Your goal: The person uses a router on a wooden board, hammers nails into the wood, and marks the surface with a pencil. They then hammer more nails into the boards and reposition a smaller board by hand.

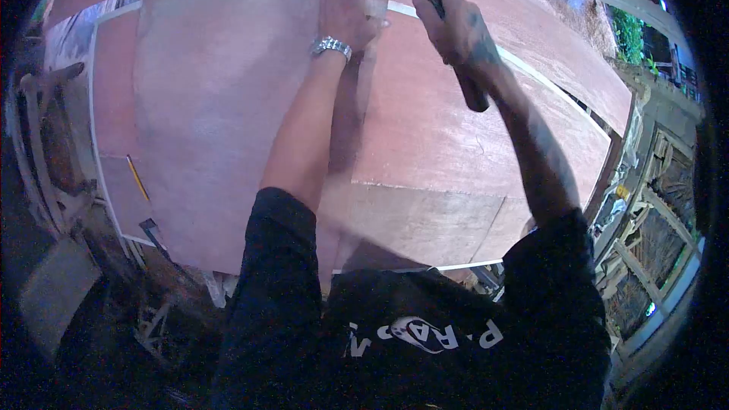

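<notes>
My left hand (347,11), with a metal watch (331,46) on its wrist, lies on the far edge of a thin, dull reddish plywood sheet (228,91). Its fingers point away from me and the thumb sticks out to the right. No object shows in it, though the undersides of the fingers are hidden. To the right, my right hand (454,30) is wrapped round the handle of a hammer (475,97), raised above the panel. The hammer's head is mostly cut off by the top of the view.
Under the sheet lies a larger reddish panel (433,137) with pale edging. A yellow pencil (137,177) and a dark flat-ended tool (152,232) are at the left. Wooden frames (645,258) stand at the right, and another reddish board (562,68) lies beyond.
</notes>
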Tool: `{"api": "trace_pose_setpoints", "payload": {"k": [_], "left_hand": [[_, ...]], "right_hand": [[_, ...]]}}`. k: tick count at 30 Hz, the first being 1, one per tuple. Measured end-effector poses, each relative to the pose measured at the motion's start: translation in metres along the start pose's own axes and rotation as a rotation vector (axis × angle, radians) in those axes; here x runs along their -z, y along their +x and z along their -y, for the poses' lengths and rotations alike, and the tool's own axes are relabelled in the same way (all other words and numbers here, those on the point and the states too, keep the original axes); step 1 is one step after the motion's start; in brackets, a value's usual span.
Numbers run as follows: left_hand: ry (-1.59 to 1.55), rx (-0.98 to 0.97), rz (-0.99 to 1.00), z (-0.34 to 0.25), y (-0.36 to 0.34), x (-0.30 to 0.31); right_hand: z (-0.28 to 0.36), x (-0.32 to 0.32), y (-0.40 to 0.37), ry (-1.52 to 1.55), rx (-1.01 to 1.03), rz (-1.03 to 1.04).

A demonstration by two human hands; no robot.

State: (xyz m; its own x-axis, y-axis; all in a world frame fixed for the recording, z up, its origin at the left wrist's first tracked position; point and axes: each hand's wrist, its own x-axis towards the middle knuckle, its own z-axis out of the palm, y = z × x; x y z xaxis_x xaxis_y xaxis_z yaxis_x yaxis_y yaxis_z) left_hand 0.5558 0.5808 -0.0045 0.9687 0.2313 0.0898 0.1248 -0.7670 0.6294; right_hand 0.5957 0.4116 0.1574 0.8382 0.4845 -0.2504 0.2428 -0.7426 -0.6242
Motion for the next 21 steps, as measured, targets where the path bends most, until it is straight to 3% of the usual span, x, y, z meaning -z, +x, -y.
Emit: {"api": "trace_pose_setpoints", "payload": {"k": [2,3,6,7,10,12,14,16,19,21], "left_hand": [[0.041,0.034,0.022,-0.004,0.001,0.005],[0.06,0.057,0.038,-0.007,0.003,0.006],[0.013,0.056,0.096,-0.001,0.005,0.008],[-0.02,0.045,0.117,0.003,0.006,0.006],[0.091,-0.048,-0.068,-0.002,0.004,0.0],[-0.009,0.017,-0.009,-0.005,0.001,0.006],[0.012,0.008,-0.03,-0.001,0.004,0.0],[0.088,-0.026,-0.068,0.007,-0.003,-0.014],[0.021,0.062,0.022,0.011,0.015,-0.014],[-0.015,0.021,-0.003,-0.003,0.002,0.002]], "right_hand": [[-0.022,-0.021,-0.014,-0.002,0.16,-0.157],[-0.028,-0.031,-0.019,-0.018,0.066,-0.123],[-0.047,-0.049,-0.016,-0.102,0.22,-0.076],[-0.042,-0.046,-0.017,-0.074,0.151,-0.084],[-0.015,-0.037,-0.032,-0.009,0.004,-0.143],[-0.003,-0.041,-0.038,0.007,-0.006,-0.252],[-0.032,-0.068,-0.04,0.1,-0.012,-0.2],[-0.047,-0.072,-0.028,-0.182,-0.01,0.009],[-0.016,-0.059,-0.034,0.082,-0.132,-0.092],[-0.014,-0.062,-0.046,0.113,-0.092,-0.179]]}}
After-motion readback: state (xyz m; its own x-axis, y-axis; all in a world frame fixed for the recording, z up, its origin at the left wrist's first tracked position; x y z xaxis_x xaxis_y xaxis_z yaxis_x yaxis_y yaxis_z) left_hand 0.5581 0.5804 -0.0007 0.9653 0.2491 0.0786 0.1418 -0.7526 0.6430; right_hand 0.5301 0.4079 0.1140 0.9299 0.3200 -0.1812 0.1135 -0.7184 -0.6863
